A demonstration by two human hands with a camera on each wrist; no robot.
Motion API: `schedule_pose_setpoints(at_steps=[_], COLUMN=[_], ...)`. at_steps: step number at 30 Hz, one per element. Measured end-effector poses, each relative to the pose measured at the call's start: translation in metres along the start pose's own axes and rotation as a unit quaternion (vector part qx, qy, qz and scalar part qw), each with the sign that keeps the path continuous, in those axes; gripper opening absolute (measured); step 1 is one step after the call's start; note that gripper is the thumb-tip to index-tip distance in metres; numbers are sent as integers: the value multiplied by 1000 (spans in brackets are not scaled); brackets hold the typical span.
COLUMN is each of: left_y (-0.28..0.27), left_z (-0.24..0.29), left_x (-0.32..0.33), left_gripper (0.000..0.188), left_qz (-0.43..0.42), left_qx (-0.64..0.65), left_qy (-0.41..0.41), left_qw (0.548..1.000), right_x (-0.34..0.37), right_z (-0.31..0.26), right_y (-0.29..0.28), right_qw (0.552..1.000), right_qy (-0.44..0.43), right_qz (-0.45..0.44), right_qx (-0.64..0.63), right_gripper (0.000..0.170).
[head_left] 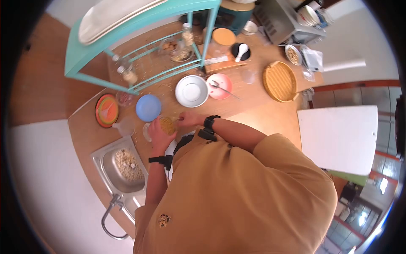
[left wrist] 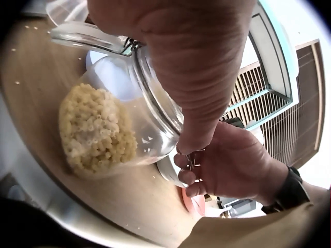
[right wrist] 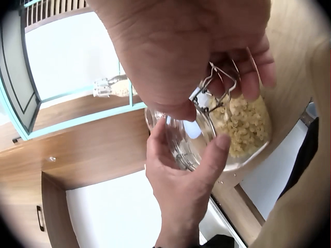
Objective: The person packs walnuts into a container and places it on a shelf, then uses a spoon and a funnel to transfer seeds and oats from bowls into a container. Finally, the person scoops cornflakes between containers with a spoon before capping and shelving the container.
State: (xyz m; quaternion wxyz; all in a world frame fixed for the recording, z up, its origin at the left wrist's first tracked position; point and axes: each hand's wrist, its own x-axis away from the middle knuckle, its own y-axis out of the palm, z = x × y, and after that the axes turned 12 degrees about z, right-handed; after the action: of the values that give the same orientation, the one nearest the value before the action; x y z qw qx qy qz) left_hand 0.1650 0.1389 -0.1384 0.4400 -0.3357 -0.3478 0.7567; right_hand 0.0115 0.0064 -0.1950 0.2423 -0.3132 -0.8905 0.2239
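Observation:
A clear glass jar (left wrist: 121,72), partly filled with short yellow pasta (left wrist: 98,129), tilts between both hands. Its round glass lid (left wrist: 85,38) hangs hinged open on one side. My left hand (head_left: 159,135) grips the jar's neck, thumb on one side and fingers on the other in the right wrist view. On the opposite side, my right hand (head_left: 193,119) pinches the wire clasp (right wrist: 205,108) at the rim, its fingers curled about the wire. Close beyond the jar in the head view is a blue plate (head_left: 148,107).
A sink (head_left: 111,167) holding pale loose bits lies at the left. White bowl (head_left: 191,91), pink plate (head_left: 223,81) with a spoon and wicker tray (head_left: 280,81) sit farther along the counter. A turquoise rack (head_left: 144,23) rises at the back with bottles beneath.

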Motion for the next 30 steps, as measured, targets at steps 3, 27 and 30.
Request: schedule_pose_setpoints(at_steps=[3,27,30], left_y=[0,7,6], left_z=[7,14,15], left_x=[0,5,6], left_gripper=[97,95,94], left_qz=[-2,21,28], left_qx=[-14,-48,-54], left_qy=[1,-27,-13], left_qw=[1000,998,998], right_x=[16,51,-1], right_z=[8,117,84], right_y=[-33,-203,-263], right_qw=[999,874,829], right_qy=[30,100,-71], right_qz=[-27,465,532], right_qx=[-28,99,155], right_gripper=[46,81,90])
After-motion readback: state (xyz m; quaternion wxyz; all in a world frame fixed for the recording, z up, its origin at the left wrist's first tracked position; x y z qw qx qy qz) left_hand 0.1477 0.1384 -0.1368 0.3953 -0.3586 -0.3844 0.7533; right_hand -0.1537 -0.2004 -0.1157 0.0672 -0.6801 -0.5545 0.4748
